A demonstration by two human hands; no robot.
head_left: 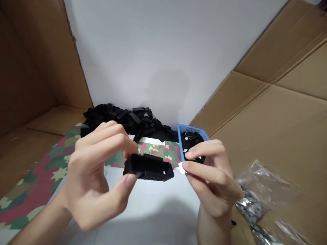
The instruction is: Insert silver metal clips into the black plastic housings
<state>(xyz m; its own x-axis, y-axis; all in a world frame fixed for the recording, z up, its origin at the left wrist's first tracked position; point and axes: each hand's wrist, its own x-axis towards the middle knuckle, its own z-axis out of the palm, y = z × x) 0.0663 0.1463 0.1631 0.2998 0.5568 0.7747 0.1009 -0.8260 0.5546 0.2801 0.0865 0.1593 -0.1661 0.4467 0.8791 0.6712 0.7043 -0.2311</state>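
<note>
Between the thumb and fingers of my left hand [99,177] is a black plastic housing [149,167], held level with its hollow side facing me. A tiny white spot shows inside its right end. My right hand [212,177] pinches a small white piece [182,168] between thumb and index finger, just right of the housing and apart from it. What the white piece is made of I cannot tell. Behind my right fingers stands a blue mesh basket [181,144] filled with black pieces, a few with white spots.
At the back lies a heap of black plastic parts [122,117]. A camouflage-patterned sheet [58,173] and white paper [153,211] cover the surface. To the right, a clear plastic bag [265,183] lies by small shiny metal pieces [251,206]. Cardboard walls [281,112] rise at both sides.
</note>
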